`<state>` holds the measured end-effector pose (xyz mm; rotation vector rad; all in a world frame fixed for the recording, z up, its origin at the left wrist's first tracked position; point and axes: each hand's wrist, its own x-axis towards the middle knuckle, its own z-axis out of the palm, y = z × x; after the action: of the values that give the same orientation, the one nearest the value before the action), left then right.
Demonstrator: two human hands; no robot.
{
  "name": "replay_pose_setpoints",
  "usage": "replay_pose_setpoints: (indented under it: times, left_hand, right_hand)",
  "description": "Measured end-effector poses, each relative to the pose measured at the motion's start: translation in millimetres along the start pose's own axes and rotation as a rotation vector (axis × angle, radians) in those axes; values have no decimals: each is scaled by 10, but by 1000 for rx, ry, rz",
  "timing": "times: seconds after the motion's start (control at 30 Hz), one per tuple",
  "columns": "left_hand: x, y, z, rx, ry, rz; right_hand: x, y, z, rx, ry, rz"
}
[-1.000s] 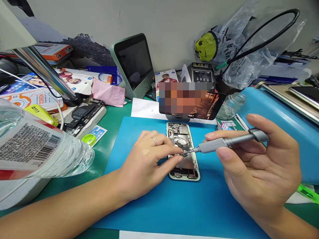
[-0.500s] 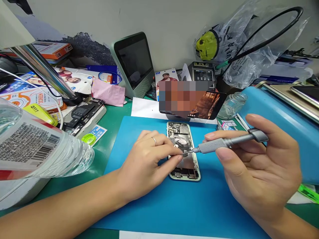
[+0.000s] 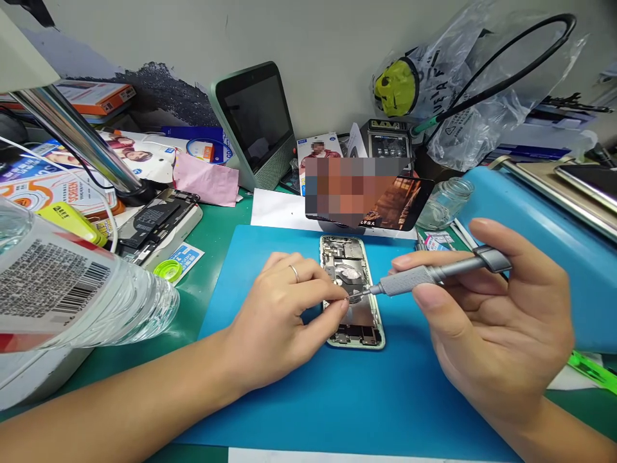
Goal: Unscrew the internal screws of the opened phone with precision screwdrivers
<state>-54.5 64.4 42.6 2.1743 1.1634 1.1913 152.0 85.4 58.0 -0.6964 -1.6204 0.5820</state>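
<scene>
An opened phone body (image 3: 354, 257) with bare metal insides lies lengthwise on a blue work mat (image 3: 308, 399). My left hand (image 3: 282, 315), a ring on one finger, rests on the phone's left side, its fingertips pinched together over a small part in the middle. My right hand (image 3: 496, 334) grips a grey precision screwdriver (image 3: 434, 275) held almost level, its tip touching the phone's insides right at my left fingertips.
A clear water bottle (image 3: 62, 296) lies close at the left. Behind it are another opened phone (image 3: 154, 225), a green cap (image 3: 168, 270) and papers. A phone playing video (image 3: 371, 202), a glass jar (image 3: 443, 202) and a tablet-like screen (image 3: 255, 122) stand at the back. A blue tray (image 3: 554, 257) is at the right.
Almost nothing has moved. Both hands stay at the phone's middle, and the view has shifted slightly.
</scene>
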Motion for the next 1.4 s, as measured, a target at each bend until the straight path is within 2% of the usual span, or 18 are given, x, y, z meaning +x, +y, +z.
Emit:
replay_pose_setpoints:
  times: [0.87, 1.4]
  left_hand:
    - [-2, 16, -9, 2, -18, -17]
    - [-5, 20, -16, 20, -36, -20]
  right_hand:
    - [-4, -8, 6, -43, -9, 32]
    - [13, -24, 5, -36, -18, -8]
